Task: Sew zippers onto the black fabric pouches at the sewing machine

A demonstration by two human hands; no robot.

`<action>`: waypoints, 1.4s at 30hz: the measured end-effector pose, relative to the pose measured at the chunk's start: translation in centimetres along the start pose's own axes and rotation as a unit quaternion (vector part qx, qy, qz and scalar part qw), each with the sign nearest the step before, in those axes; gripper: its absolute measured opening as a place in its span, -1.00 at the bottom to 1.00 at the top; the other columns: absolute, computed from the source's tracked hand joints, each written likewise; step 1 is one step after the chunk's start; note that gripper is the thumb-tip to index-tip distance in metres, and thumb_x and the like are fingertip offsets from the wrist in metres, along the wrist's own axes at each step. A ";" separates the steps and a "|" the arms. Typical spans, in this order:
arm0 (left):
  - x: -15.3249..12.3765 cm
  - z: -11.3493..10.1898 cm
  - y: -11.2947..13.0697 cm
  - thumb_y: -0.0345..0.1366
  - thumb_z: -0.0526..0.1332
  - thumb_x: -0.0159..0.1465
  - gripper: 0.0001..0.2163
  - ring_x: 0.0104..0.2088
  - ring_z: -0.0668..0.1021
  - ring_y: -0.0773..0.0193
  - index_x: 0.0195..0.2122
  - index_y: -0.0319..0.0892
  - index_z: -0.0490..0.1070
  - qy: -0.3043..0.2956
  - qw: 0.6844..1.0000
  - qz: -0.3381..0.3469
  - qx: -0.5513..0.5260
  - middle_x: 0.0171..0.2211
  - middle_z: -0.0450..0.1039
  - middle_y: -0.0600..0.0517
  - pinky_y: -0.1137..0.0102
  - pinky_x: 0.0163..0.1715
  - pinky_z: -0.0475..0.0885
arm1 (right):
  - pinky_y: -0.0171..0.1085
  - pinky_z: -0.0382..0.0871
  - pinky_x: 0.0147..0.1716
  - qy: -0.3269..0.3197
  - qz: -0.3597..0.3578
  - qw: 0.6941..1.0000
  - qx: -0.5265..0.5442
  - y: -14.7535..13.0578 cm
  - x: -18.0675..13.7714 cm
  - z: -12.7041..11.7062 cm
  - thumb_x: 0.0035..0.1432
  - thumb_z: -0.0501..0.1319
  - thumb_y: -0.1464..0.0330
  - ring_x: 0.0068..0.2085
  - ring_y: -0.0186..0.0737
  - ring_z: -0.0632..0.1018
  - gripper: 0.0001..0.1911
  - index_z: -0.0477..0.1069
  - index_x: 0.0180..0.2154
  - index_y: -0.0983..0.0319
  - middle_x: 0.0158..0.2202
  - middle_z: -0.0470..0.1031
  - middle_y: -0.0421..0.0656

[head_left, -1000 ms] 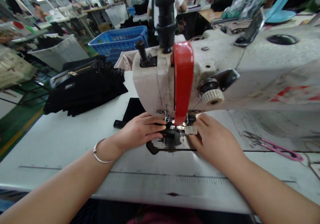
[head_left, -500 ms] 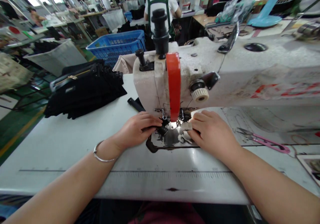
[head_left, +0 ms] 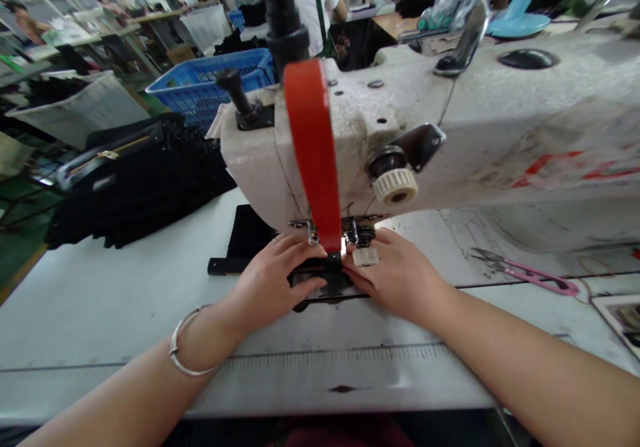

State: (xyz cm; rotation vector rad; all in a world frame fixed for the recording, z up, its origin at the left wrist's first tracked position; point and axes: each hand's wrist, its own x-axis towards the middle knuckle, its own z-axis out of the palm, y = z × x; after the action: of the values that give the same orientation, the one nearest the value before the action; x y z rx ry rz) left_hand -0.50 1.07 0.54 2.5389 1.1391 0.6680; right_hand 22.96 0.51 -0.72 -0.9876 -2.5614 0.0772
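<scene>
A beige industrial sewing machine (head_left: 450, 140) with a red guard (head_left: 313, 154) stands in front of me. Under its needle lies a small black piece (head_left: 320, 279) on the metal plate. My left hand (head_left: 267, 280) rests on the piece from the left, its fingers pressed down on it. My right hand (head_left: 400, 274) holds it from the right, its fingers close together at the needle area. A black strap (head_left: 243, 240) runs off behind my left hand, partly hidden by the machine head.
A stack of black bags (head_left: 130, 180) lies at the back left of the white table (head_left: 125, 300). Pink thread snips (head_left: 530, 274) lie to the right. A blue basket (head_left: 210, 84) and other workers stand beyond.
My view moved closer and lower to the machine. Both hands drew together at the needle, and the black piece now covers the metal plate.
</scene>
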 end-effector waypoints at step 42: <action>0.1 1.0 1.5 -0.48 0.07 0.36 -0.87 -0.16 0.55 0.24 -0.18 -0.25 0.40 0.024 0.992 0.113 0.054 -0.19 0.53 -0.07 0.30 -0.06 0.49 | -0.10 0.41 -0.24 0.035 0.093 0.991 0.086 -2.2 -0.7 0.1 0.26 0.16 0.47 -0.21 -0.02 0.51 -0.89 0.46 -0.20 0.27 -0.23 0.53 -0.06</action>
State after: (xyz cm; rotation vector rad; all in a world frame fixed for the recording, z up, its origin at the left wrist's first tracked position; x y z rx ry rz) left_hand 1.00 0.15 0.39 2.7858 0.9319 0.7431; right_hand 22.01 -1.61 -0.66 -1.1388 -2.3487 0.3039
